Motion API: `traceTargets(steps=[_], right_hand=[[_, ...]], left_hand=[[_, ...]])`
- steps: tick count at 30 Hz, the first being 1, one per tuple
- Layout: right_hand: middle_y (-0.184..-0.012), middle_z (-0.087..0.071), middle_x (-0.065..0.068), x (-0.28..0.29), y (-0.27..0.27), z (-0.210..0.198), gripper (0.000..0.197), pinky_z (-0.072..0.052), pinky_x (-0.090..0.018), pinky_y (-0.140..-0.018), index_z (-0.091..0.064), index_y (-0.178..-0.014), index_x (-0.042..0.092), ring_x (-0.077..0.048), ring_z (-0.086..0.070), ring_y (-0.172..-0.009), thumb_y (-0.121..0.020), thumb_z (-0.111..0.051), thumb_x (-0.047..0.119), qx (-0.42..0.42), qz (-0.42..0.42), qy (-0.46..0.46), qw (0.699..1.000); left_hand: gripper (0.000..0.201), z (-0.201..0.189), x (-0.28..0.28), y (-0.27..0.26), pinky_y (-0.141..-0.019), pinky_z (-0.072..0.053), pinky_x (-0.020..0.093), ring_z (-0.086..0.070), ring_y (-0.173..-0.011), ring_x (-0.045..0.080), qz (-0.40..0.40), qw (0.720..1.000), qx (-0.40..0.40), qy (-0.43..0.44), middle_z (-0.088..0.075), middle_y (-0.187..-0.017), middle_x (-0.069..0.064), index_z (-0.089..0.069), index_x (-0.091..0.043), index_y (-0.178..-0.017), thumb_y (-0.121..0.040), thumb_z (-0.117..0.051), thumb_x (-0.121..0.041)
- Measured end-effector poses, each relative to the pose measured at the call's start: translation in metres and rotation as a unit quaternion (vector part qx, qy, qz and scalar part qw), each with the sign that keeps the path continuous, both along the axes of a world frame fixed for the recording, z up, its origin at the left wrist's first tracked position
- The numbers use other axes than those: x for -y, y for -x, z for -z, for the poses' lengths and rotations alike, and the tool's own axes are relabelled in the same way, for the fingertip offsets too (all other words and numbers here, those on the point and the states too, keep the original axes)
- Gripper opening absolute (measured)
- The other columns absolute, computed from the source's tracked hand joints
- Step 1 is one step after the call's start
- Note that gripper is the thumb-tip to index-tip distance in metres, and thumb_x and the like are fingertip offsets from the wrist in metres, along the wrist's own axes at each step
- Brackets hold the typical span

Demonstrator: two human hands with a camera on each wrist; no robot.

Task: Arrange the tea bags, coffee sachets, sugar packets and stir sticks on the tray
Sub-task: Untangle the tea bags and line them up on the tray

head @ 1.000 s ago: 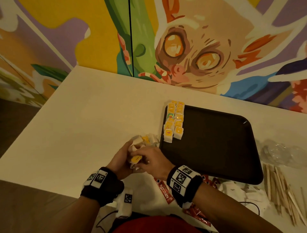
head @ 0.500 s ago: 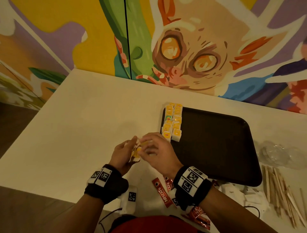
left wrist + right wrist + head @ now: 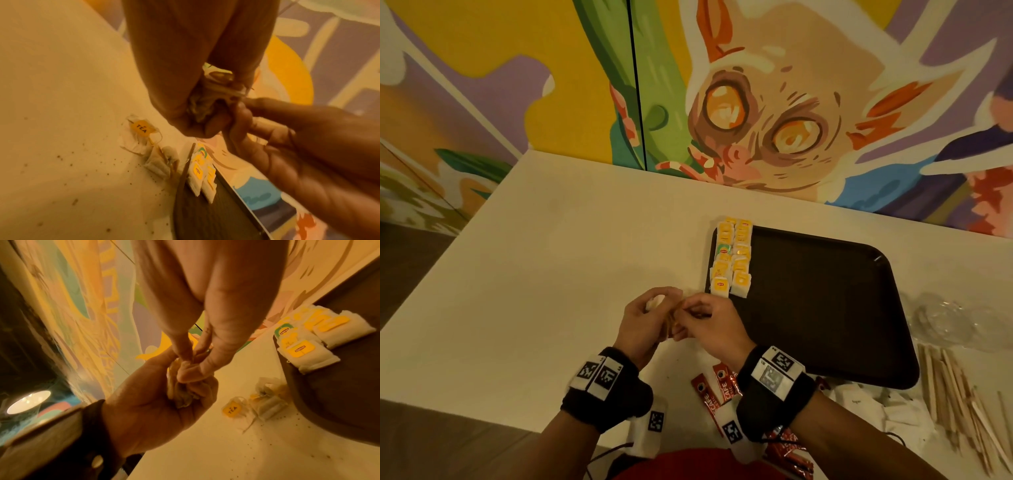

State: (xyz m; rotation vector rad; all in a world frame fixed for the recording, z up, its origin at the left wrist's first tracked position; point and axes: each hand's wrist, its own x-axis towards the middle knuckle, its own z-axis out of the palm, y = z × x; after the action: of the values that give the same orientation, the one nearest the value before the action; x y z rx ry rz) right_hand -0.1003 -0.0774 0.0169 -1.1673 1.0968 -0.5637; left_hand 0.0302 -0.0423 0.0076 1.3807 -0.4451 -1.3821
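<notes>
Both hands meet just above the counter [image 3: 551, 274], close to the tray's near left corner. The left hand [image 3: 642, 323] is curled, palm turned inward, gripping a crumpled bunch of tea bags [image 3: 180, 395] between thumb and fingers. The right hand [image 3: 709, 325] comes in from the other side, its thumb and forefinger pinched together on the top of that same bunch, knuckles up and wrist angled in toward the left hand.

Right under the hands a few loose tea bags [image 3: 144, 141] lie on the counter, one showing a yellow TEA tag, just beside the tray's edge, with specks scattered round them. On the black tray [image 3: 825, 308] two rows of tea bags [image 3: 731, 257] run along its left rim, touching each other; the rest of the tray floor is bare and dark, a wide stretch to the right.

Red coffee sachets [image 3: 710, 394] lie on the counter by the right wrist, near the counter's front edge. Wooden stir sticks [image 3: 955, 404] are heaped off the tray's right corner, with white packets [image 3: 866, 401] between them and the sachets. Left of the hands the counter runs pale and open out to its corner.
</notes>
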Motion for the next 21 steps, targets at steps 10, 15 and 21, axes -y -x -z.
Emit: traceTargets(steps=[10,15,21], right_hand=[[-0.086,-0.071,-0.015,0.001,-0.005,-0.01,0.009,-0.061,-0.037,-0.07,-0.059,-0.1,0.003,-0.029,-0.073,-0.073,-0.095,-0.061,0.01,0.044,0.046,-0.041,0.997],[-0.085,-0.068,-0.01,0.004,-0.004,-0.012,0.005,-0.06,-0.04,-0.071,-0.056,-0.093,0.009,-0.022,-0.071,-0.071,-0.095,-0.06,0.011,0.048,0.056,-0.011,0.997],[-0.08,-0.071,-0.008,0.012,0.009,-0.016,0.007,-0.06,-0.043,-0.074,-0.057,-0.093,0.007,-0.029,-0.071,-0.072,-0.093,-0.063,0.009,0.073,0.082,0.004,0.994]], left_hand=[[0.037,-0.001,0.002,0.002,-0.04,-0.038,0.024,-0.051,-0.048,0.023,-0.07,0.994,0.085,0.01,-0.058,-0.063,0.013,-0.064,0.002,-0.091,-0.092,-0.061,-0.034],[0.036,0.002,0.004,-0.004,-0.041,-0.038,0.023,-0.052,-0.05,0.022,-0.094,0.994,0.056,-0.007,-0.059,-0.068,0.016,-0.065,0.003,-0.091,-0.09,-0.065,-0.032],[0.026,-0.001,0.006,-0.017,-0.041,-0.04,0.022,-0.054,-0.055,0.015,-0.134,0.99,-0.024,-0.036,-0.061,-0.071,0.007,-0.064,0.0,-0.087,-0.089,-0.067,-0.026]])
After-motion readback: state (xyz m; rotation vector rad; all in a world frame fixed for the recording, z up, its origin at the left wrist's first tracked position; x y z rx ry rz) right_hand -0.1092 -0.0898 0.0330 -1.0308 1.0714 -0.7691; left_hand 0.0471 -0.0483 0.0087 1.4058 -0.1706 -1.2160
